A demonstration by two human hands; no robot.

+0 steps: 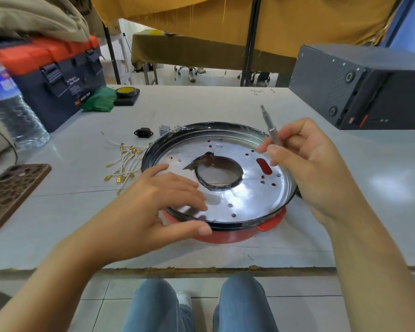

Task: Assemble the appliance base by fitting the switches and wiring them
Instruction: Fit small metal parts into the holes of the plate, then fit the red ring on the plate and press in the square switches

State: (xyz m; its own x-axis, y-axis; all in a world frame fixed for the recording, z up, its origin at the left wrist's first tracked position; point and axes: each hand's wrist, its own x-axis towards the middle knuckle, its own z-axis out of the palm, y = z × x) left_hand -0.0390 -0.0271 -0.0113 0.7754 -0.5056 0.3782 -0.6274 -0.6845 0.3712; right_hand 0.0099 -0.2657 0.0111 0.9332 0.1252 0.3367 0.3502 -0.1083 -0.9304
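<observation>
The round appliance base [240,202], a shiny metal plate with a centre hole inside a red shell, lies on the table in front of me. My left hand [153,202] rests flat on its near-left rim, fingers spread, thumb against the black edge. My right hand [307,161] hovers over the right side and pinches a thin grey screwdriver [268,127], tip pointing up and away. White wires with brass terminals [125,161] lie in a loose bunch left of the base. A black power socket [143,133] and small grey switches [164,129] sit behind them.
A brown-cased phone [10,195] lies at the left edge. A water bottle [7,101], an orange-lidded toolbox [55,75], green cloth [98,99] and a black-yellow pad [127,93] stand at the back left. A dark box [359,85] fills the back right.
</observation>
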